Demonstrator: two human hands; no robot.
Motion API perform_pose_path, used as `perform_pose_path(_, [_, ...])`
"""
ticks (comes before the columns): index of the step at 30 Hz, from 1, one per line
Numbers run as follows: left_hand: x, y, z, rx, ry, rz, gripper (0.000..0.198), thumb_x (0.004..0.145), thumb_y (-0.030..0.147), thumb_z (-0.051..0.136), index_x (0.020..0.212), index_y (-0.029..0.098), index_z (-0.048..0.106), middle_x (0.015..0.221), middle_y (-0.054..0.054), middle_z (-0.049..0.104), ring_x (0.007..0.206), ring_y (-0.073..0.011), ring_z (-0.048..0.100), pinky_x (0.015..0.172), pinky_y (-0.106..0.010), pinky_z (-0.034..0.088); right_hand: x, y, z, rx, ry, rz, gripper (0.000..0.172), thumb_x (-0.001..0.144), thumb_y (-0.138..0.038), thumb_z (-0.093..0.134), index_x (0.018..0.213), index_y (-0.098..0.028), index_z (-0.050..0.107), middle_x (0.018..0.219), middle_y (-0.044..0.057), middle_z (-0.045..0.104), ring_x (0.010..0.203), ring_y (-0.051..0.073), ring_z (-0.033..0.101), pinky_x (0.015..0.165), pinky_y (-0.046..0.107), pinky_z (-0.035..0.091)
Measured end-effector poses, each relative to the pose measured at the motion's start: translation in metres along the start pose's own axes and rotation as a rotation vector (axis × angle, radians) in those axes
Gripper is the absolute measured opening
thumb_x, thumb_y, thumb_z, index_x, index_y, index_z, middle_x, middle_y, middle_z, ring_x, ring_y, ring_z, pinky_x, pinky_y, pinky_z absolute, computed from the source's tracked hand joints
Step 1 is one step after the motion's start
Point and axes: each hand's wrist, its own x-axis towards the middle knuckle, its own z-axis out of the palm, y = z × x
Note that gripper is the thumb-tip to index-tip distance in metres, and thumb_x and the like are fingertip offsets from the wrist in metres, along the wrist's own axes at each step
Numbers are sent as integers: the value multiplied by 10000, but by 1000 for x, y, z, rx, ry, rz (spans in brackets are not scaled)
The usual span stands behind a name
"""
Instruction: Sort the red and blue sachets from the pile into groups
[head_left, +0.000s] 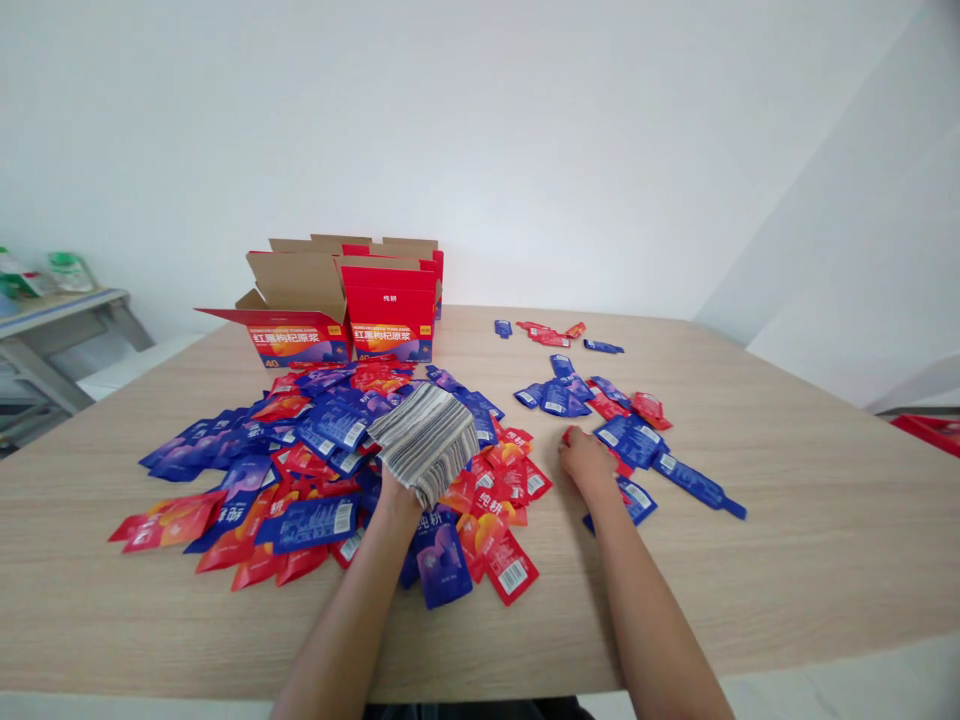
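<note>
A grey striped cloth covers the fingers of my left hand, which grips it over the big pile of pouches. Under and around it lie many blue pouches and red pouches, flat and overlapping. My right hand rests low on the table to the right of the pile, its fingers curled and closed. A bit of red pouch shows at its fingertips; most of that pouch is hidden. Beside this hand is a looser group of blue pouches and red pouches.
Behind the pile stand open red cartons with their flaps up. A few red pouches and blue pouches lie farther back on the wooden table. At the far left is a side table with containers on it.
</note>
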Motion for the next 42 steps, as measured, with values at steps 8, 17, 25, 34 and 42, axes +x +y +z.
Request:
perform_pose_path(8, [6, -14, -12, 82, 2, -73, 264, 928, 237, 503, 859, 144, 740, 682, -68, 730, 583, -205, 703, 714, -387, 632, -7, -33, 13, 171, 239, -216, 260, 952, -161, 461, 1064, -124, 692, 1085, 202, 696, 1107, 316, 632, 962, 466, 427])
perform_pose_path(17, [-4, -22, 5, 46, -62, -82, 317, 926, 236, 490, 747, 140, 733, 732, -96, 750, 781, -246, 738, 834, -395, 608, -51, -67, -8, 782, 690, -488, 442, 1049, -274, 259, 1218, -180, 657, 1373, 163, 535, 1299, 253, 511, 1062, 449, 442])
perform_pose_path(25, [5, -21, 0, 33, -106, 55, 342, 934, 271, 436, 827, 161, 740, 787, -63, 747, 678, -184, 688, 756, -307, 582, -104, -90, 6, 997, 425, -1254, 382, 1034, -493, 390, 1164, -264, 667, 1331, 114, 621, 1271, 267, 570, 1051, 472, 484])
perform_pose_path(34, [-3, -15, 3, 36, -117, 74, 433, 946, 384, 400, 1138, 178, 730, 898, -89, 766, 774, -245, 714, 838, -393, 575, -111, -93, 2, 1004, 431, -1077, 244, 970, -459, 565, 924, -237, 656, 1229, 122, 667, 1184, 266, 620, 1009, 434, 503])
perform_pose_path(42, [-11, -21, 6, -12, -96, -11, 460, 959, 364, 376, 1211, 152, 696, 1027, -114, 770, 1133, -294, 677, 1053, -464, 499, -102, -94, 12, 752, 501, -1060, 464, 1036, -405, 432, 1471, -254, 485, 1565, 144, 428, 1458, 321, 380, 1160, 615, 332])
